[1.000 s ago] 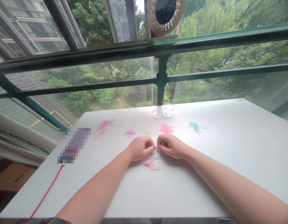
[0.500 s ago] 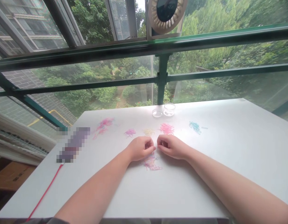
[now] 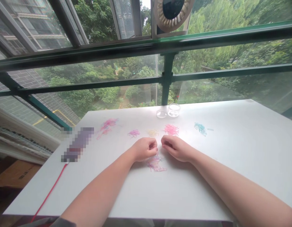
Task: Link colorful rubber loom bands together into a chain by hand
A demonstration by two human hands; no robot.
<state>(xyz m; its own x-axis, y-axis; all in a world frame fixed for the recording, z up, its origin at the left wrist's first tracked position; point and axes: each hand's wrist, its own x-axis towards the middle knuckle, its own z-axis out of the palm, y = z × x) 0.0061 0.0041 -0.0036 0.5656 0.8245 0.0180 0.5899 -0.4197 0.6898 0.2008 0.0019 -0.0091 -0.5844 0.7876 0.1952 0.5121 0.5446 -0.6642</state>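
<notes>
My left hand (image 3: 146,149) is closed in a pinch at the far edge of a small pile of pink and lilac strands (image 3: 156,164); they look like small rubber bands. What its fingertips hold is too small to make out. Just to its right, my right hand (image 3: 176,148) is curled with thumb and fingers together, and anything inside is hidden. Beyond the hands lie sorted piles: purple bands (image 3: 134,133), yellow bands (image 3: 152,132), pink bands (image 3: 171,129) and teal bands (image 3: 200,128). A mixed pink pile (image 3: 108,126) spreads at the far left.
A clear round container (image 3: 174,110) and a clear lid (image 3: 161,114) stand at the back of the white table (image 3: 193,195). A pixelated dark object (image 3: 78,145) with a red cord (image 3: 50,190) lies left. Behind the table runs a green railing (image 3: 100,52).
The view has shifted slightly, moving the scene a little to the right. My right hand's fingertips have drawn slightly away from my left hand; the left keeps its pinch.
</notes>
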